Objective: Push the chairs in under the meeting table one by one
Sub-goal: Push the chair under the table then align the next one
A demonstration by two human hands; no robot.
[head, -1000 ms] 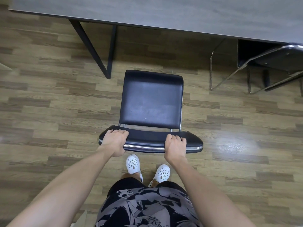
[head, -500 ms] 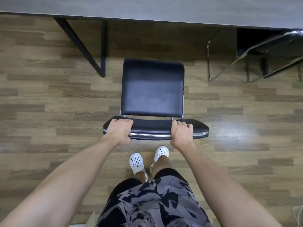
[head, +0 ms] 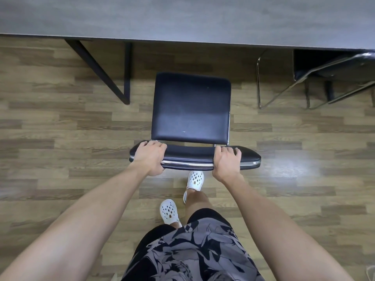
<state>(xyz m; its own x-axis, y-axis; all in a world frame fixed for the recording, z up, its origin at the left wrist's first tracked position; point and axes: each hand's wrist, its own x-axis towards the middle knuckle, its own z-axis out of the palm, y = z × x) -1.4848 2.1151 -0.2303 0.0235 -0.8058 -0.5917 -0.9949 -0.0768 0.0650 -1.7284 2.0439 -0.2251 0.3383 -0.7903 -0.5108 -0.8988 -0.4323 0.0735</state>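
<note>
A black padded chair (head: pixel 190 108) with a chrome frame stands on the wooden floor, its seat facing the grey meeting table (head: pixel 182 19) across the top of the view. The seat's front edge lies a short way from the table's edge. My left hand (head: pixel 149 156) grips the left part of the chair's backrest top. My right hand (head: pixel 226 162) grips the right part of the same backrest. Both have fingers curled over the padding and chrome bar.
A black table leg frame (head: pixel 121 78) stands left of the chair. Another chrome-framed black chair (head: pixel 324 74) sits partly under the table at the right. My feet in white clogs (head: pixel 194 180) are just behind the chair.
The chair has moved forward toward the table with both hands on its backrest. My right foot has stepped ahead of the left.
</note>
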